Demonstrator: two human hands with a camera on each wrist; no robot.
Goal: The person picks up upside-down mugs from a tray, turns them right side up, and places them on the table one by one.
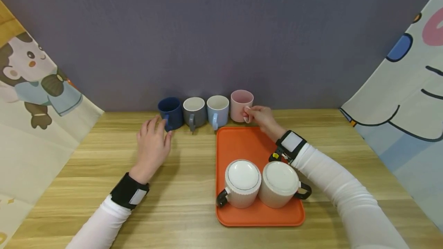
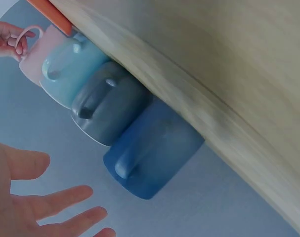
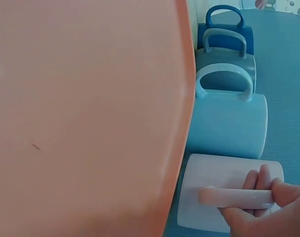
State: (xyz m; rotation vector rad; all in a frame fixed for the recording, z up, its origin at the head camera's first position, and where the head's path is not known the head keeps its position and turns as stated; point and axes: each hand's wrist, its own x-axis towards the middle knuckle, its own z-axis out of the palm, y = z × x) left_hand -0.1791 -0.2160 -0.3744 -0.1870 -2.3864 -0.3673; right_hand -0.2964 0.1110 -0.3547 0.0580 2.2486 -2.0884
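Wooden table [image 1: 187,203] below, my right hand [image 1: 262,118] pinches the pink mug [image 1: 238,107] by its handle [image 3: 229,198], my left hand [image 1: 152,147] hangs loose-fingered; tugging sideways could knock the light-blue mug [image 1: 222,115].

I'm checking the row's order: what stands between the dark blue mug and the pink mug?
The gray mug, beside the dark blue mug, then the light blue mug, beside the pink mug, in the head view.

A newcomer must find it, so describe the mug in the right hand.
At the far side of the wooden table, near the orange tray, is a row of four mugs. At the right end, beside the light blue mug, is the pink mug: the only pink one, its handle pinched by the right hand.
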